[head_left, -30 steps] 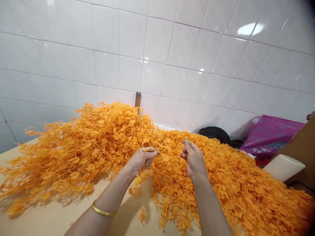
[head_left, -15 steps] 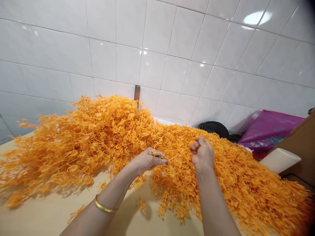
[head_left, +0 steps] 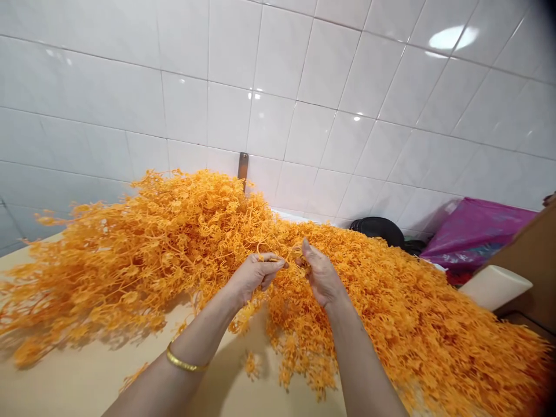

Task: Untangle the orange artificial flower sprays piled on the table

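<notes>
My left hand (head_left: 256,275), below a gold bangle, pinches the thin stem of an orange artificial flower sprig (head_left: 261,248) between thumb and fingers. Just right of it, my right hand (head_left: 322,273) has its fingers curled and its thumb raised. Orange strands show around those fingertips, but what they grip is hidden. Both hands are over the gap between a tall heap of long branching orange sprigs (head_left: 186,231) on the left and a dense mass of orange florets (head_left: 391,295) on the right. The two hands are close together, fingertips nearly meeting.
A pale yellow tabletop (head_left: 56,385) lies underneath, with a loose floret (head_left: 251,366) near the front. Behind stands a white tiled wall (head_left: 278,69) with a metal bracket (head_left: 242,168). Black round plates (head_left: 380,230), a purple bag (head_left: 473,231), a white cylinder (head_left: 495,286) and a cardboard box (head_left: 532,260) are at right.
My right hand has moved left, close to my left hand's fingertips. My left hand has shifted slightly up and left, still pinching the stem.
</notes>
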{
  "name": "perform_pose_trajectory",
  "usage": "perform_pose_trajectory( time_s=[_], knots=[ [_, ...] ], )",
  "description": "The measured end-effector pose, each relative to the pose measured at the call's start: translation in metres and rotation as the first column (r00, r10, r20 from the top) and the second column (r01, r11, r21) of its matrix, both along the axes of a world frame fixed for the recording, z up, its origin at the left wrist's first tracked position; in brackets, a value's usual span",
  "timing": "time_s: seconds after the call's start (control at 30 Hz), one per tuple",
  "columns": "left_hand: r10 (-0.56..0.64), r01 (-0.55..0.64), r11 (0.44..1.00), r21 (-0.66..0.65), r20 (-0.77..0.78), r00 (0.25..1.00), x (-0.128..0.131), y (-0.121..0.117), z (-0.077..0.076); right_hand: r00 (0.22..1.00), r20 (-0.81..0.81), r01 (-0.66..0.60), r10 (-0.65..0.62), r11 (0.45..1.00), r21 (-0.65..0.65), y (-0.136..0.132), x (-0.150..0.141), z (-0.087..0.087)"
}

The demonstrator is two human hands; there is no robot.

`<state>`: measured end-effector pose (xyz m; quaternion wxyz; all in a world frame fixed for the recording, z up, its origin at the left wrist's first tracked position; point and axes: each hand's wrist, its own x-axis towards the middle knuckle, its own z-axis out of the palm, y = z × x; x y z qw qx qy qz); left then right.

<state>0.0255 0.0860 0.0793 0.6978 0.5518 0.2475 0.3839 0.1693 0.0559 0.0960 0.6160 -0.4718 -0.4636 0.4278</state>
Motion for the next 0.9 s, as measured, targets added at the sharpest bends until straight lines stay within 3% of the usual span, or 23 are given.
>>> perform_pose_trajectory(
  time_s=[0.07, 0.13, 0.23, 0.33, 0.43, 0.5, 0.67, 0.8, 0.9],
  knots=[
    [-0.03, 0.03, 1.0, -0.001, -0.021, 0.999, 0.002, -0.003, 0.001, 0.996, 0.064, 0.055, -0.062, 0.992, 0.11, 0.001, -0.002, -0.003],
    [-0.069, 0.069, 0.998, 0.001, -0.06, 0.996, 0.003, -0.006, 0.002, 0.976, 0.071, 0.19, -0.208, 0.96, 0.208, 0.003, -0.005, -0.007],
    [-0.107, 0.109, 0.994, 0.015, -0.105, 0.989, 0.004, -0.012, 0.006, 0.926, 0.019, 0.36, -0.377, 0.897, 0.256, 0.008, -0.01, -0.012],
    [-0.178, 0.182, 0.983, 0.026, -0.122, 0.976, -0.002, -0.015, 0.012, 0.897, -0.067, 0.441, -0.437, 0.872, 0.21, 0.011, -0.005, -0.012],
    [-0.301, 0.308, 0.951, 0.034, -0.137, 0.944, -0.012, -0.012, 0.018, 0.815, -0.231, 0.561, -0.531, 0.823, 0.088, 0.008, 0.018, -0.004],
    [-0.285, 0.286, 0.958, 0.003, -0.078, 0.955, -0.017, -0.006, 0.019, 0.78, -0.27, 0.597, -0.565, 0.801, 0.049, 0.003, 0.035, 0.003],
    [-0.042, 0.051, 0.993, -0.102, 0.087, 0.995, -0.015, 0.014, 0.007, 0.883, -0.194, 0.44, -0.428, 0.897, 0.025, -0.004, 0.039, 0.008],
    [0.032, -0.02, 0.994, -0.111, 0.105, 0.994, -0.009, 0.015, 0.002, 0.951, -0.223, 0.201, -0.216, 0.976, -0.088, -0.001, 0.023, 0.005],
    [0.059, -0.048, 0.993, -0.106, 0.101, 0.993, -0.006, 0.01, 0.004, 0.968, -0.241, 0.046, -0.074, 0.992, -0.121, -0.002, 0.015, 0.004]
  ],
)
